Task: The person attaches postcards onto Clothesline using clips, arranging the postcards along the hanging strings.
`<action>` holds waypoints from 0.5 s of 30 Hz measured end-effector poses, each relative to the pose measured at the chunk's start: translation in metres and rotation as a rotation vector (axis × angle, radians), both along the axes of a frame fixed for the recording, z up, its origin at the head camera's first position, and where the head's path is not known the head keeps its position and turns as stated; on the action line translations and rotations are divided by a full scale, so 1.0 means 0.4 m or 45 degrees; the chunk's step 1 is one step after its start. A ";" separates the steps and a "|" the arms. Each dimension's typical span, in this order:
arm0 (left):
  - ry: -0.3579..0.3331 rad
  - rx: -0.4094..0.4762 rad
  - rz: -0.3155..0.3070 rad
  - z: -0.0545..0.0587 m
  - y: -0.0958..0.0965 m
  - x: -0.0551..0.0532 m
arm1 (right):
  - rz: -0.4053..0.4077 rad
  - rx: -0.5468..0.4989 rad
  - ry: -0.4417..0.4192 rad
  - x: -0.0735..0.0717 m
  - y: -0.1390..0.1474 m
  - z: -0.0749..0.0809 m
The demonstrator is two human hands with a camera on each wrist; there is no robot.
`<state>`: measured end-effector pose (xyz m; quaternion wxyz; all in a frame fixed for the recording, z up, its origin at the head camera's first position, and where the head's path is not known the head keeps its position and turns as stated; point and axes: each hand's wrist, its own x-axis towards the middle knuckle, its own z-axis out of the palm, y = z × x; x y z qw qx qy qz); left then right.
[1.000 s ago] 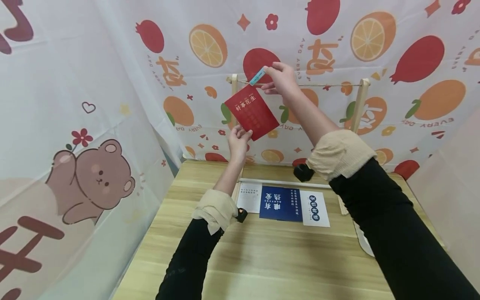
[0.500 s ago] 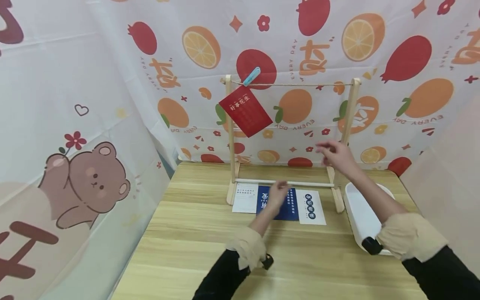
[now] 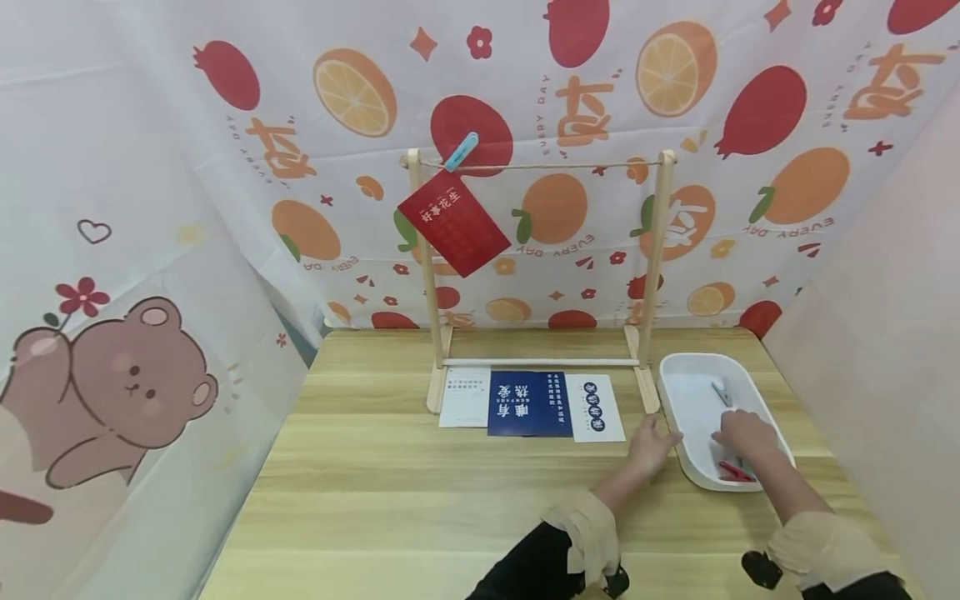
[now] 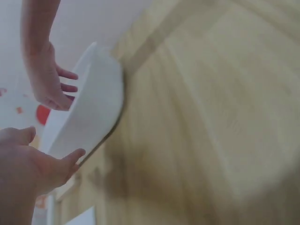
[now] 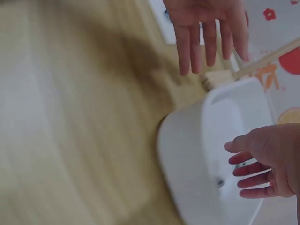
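My right hand (image 3: pixel 748 440) reaches down into a white plastic tray (image 3: pixel 672 400) at the right of the table. In the right wrist view, its fingers (image 5: pixel 255 181) are extended over the tray floor and grip nothing visible. A red clothespin (image 3: pixel 737 472) and a pale blue one (image 3: pixel 722 393) lie inside the tray. At the tray's left side is my left hand (image 3: pixel 651 450), fingers spread; whether it touches the wall is unclear. A red card (image 3: pixel 455 223) hangs tilted by one corner from the rack's cord (image 3: pixel 555 166), held by a light-blue clothespin (image 3: pixel 461 152).
A wooden rack with a left post (image 3: pixel 427 267) and right post (image 3: pixel 657 250) stands at the back. Beneath its white crossbar (image 3: pixel 540 362) lie a white card (image 3: pixel 464 400), a dark blue card (image 3: pixel 529 408) and another white card (image 3: pixel 595 408). A printed curtain (image 3: pixel 555 275) hangs behind.
Both hands have left the red card and moved down and right to the tray. The card now hangs from the cord by the clothespin. The head view has shifted right.
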<state>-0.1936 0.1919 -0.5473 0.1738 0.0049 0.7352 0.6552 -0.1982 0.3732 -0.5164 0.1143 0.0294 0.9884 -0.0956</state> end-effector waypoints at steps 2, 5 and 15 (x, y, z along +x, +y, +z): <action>-0.015 -0.003 -0.002 -0.017 0.002 0.017 | 0.005 0.040 -0.011 0.018 -0.005 -0.022; -0.048 0.047 0.014 -0.035 -0.001 0.036 | 0.003 0.039 -0.011 0.043 -0.015 -0.041; 0.032 0.015 0.037 -0.055 0.017 0.050 | 0.107 -0.074 -0.018 0.091 -0.037 -0.045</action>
